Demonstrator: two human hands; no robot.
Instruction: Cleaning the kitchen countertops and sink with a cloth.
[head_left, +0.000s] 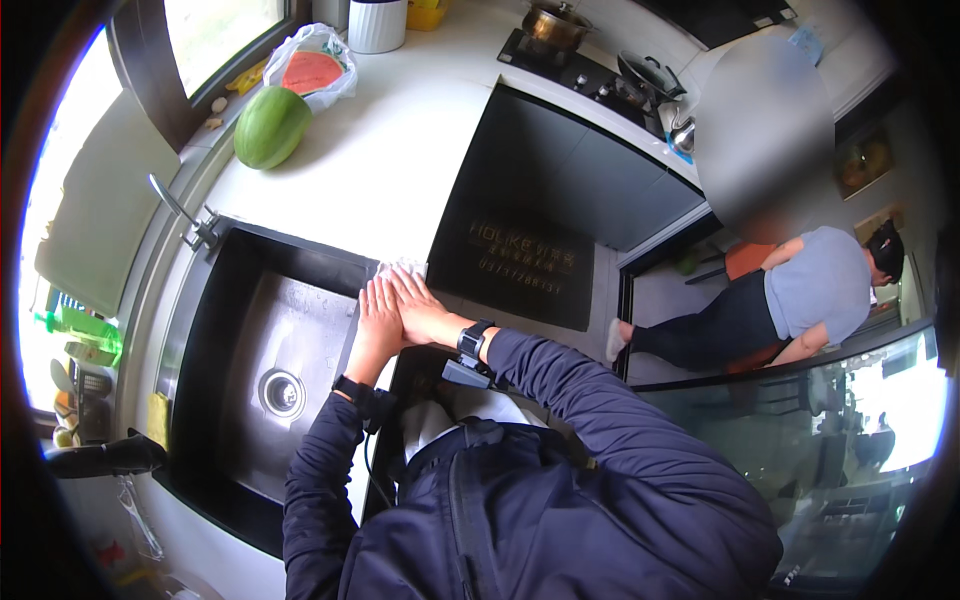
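My left hand (379, 322) and my right hand (418, 306) lie flat side by side, touching, at the front edge of the white countertop (360, 187) by the sink's near right corner. Under and beyond my fingertips shows a crumpled white cloth or tissue (405, 268); how much of it lies beneath my palms is hidden. A black-rimmed steel sink (292, 322) with a round drain is beside my left hand. Its faucet (199, 229) stands at the back. Further along the counter sit a whole green melon (272, 127) and a cut watermelon piece (311, 71) in a clear plastic bag.
A gas stove (577, 79) holds a lidded pot (555, 26) and a black pan (649, 75). A kettle (682, 135) stands beside it. A dark mat (517, 262) covers the floor. Another person (814, 289) bends over at the right. A green bottle (90, 334) stands by the window.
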